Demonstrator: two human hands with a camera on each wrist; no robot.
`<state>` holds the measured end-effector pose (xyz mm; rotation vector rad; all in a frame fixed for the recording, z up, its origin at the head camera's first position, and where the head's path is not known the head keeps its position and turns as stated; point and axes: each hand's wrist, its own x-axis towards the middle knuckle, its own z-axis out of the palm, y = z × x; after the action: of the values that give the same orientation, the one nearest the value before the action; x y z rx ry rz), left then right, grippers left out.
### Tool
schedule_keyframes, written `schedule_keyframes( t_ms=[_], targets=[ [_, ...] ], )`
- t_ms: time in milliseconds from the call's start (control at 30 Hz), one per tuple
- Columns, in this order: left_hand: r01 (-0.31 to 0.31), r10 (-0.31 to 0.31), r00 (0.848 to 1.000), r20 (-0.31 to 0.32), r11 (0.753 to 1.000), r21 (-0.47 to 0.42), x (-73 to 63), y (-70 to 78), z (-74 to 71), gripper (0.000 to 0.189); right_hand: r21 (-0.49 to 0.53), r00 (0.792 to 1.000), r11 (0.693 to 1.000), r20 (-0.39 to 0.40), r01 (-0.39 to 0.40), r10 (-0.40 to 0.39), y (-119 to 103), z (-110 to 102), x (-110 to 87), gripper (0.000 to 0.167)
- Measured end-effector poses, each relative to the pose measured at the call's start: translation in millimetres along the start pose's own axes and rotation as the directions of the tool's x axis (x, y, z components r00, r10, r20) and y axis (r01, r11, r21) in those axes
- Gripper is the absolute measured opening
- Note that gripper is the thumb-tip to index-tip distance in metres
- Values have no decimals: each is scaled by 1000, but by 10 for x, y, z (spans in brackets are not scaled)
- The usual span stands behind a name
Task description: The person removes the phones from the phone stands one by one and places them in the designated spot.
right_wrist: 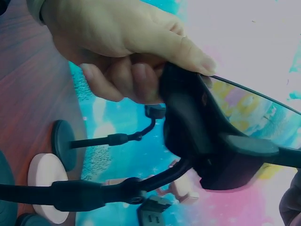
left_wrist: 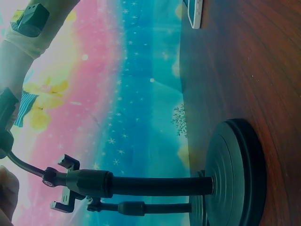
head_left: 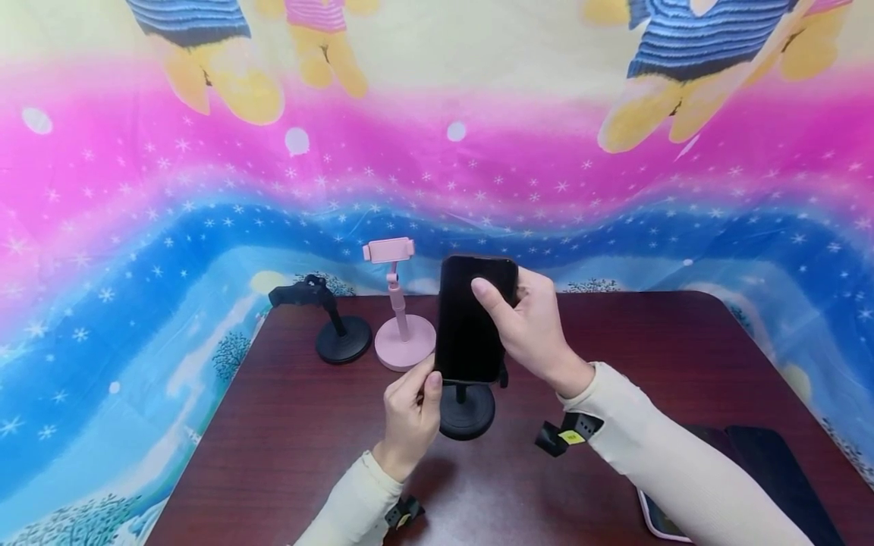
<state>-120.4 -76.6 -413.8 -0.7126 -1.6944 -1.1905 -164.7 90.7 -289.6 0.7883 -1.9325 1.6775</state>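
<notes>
A black smartphone [head_left: 470,326] stands upright, dark screen toward me, at the head of a black phone stand [head_left: 467,417]. My right hand [head_left: 536,326] grips its upper right side, thumb laid over the screen and fingers behind. In the right wrist view those fingers curl at the stand's black clamp [right_wrist: 188,110], beside the phone's thin edge. At the phone's lower left corner, my left hand [head_left: 413,413] pinches between thumb and fingers. The left wrist view shows the stand's pole [left_wrist: 160,186] and round base [left_wrist: 235,174]; only part of the left hand [left_wrist: 7,190] appears there.
A pink phone stand [head_left: 404,345] is just left of the phone, with another black stand [head_left: 344,341] farther left. A dark tablet-like slab [head_left: 771,455] lies partly under my right forearm. Patterned cloth [head_left: 437,174] hangs behind the dark wooden table [head_left: 273,455].
</notes>
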Motion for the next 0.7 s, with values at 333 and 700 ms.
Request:
schedule_keyframes(
  t_ms=[333, 700],
  targets=[
    [17, -17, 1000, -17, 1000, -14, -7, 38, -3, 25, 21, 994, 998, -89, 59, -57, -122, -124, 92, 22],
    [145, -141, 989, 49, 984, -99, 9, 84, -36, 11, 22, 995, 999, -92, 48, -46, -178, -249, 7, 16]
  ],
)
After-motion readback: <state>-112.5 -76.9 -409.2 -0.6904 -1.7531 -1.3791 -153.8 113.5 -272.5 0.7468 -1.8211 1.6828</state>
